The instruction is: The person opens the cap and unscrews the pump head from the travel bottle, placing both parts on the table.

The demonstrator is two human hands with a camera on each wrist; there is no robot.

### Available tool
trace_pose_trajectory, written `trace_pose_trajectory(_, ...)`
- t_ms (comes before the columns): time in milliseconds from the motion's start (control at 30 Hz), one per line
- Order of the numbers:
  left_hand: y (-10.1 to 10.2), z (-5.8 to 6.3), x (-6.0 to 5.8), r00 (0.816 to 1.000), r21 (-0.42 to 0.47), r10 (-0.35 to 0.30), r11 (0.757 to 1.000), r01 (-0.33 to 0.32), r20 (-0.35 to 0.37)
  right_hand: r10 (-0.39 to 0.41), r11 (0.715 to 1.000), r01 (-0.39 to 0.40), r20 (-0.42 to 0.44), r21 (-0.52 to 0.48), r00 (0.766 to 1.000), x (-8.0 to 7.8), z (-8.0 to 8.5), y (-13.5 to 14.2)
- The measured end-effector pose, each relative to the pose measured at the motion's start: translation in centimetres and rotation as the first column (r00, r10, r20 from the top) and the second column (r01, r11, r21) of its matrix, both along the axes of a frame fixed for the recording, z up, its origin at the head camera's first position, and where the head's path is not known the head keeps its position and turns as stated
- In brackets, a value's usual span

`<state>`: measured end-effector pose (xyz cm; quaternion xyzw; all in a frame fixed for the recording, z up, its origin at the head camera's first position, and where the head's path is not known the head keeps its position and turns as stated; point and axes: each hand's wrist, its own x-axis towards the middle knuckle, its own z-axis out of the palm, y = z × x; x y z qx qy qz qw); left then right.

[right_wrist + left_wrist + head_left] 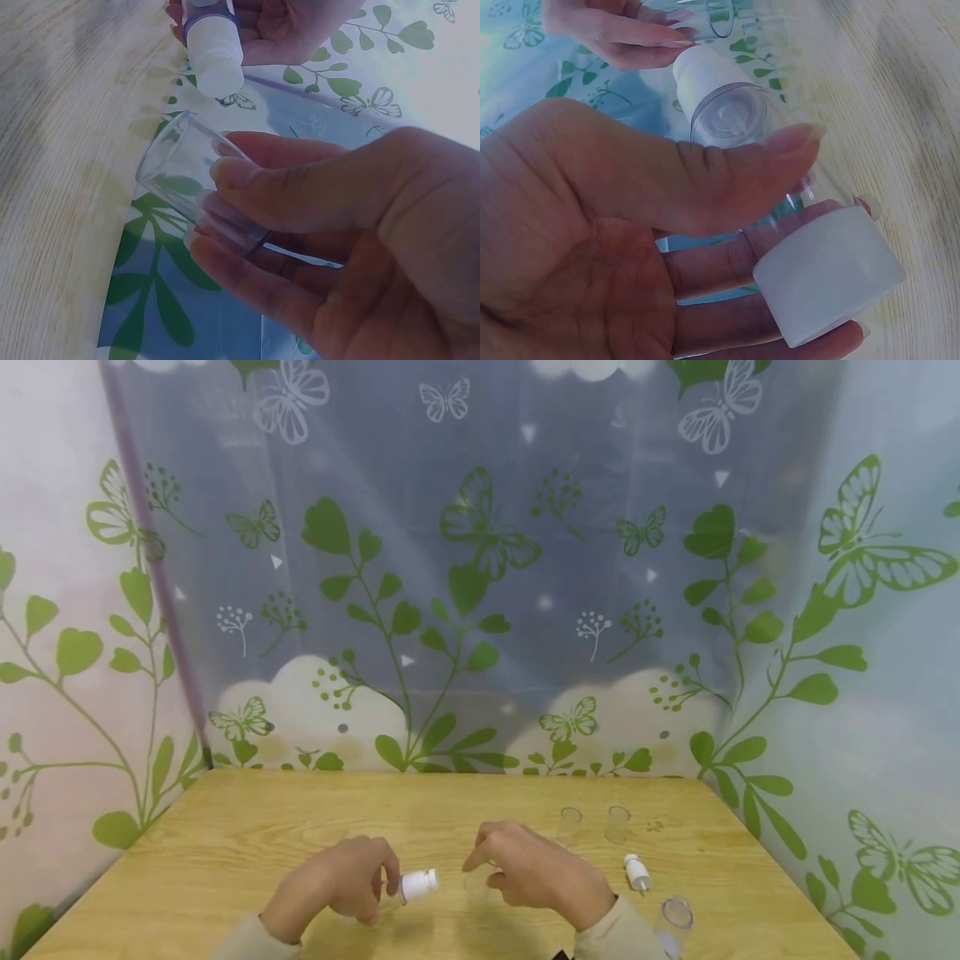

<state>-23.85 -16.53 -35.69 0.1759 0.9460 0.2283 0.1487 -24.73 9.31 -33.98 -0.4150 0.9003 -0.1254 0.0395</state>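
My left hand [345, 881] grips a small clear bottle between thumb and fingers. The bottle has a white pump top [709, 82] at one end and a broad white base [832, 274] at the other. It is tilted nearly on its side, with the pump top [418, 885] pointing toward my right hand. My right hand [540, 872] pinches a clear, hollow cap [176, 169] between thumb and fingers. In the right wrist view the cap's rim faces the pump top, with a gap between them.
Two clear cups [618, 827] stand on the wooden table [315, 810] at the back right, beside some tiny clear pieces [655, 826]. Nearer lie a white pump top [637, 872] and a clear container [677, 914] with white inside. Patterned cloth walls [480, 610] enclose the table.
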Motion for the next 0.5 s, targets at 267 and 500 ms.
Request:
trace_pose_trajectory(267, -0.1, -0.1, 0.0, 1.000, -0.013, -0.008, 1.000, 0.008, 0.001, -0.006, 1.000, 0.006, 0.004, 0.017, 1.000, -0.4, 0.2, -0.2)
trace_pose_trajectory(500, -0.1, -0.1, -0.1, 1.000, -0.025, -0.010, 1.000, 0.009, -0.018, -0.030, 0.997, 0.032, -0.039, 0.065, 0.999, -1.4, 1.0, -0.1)
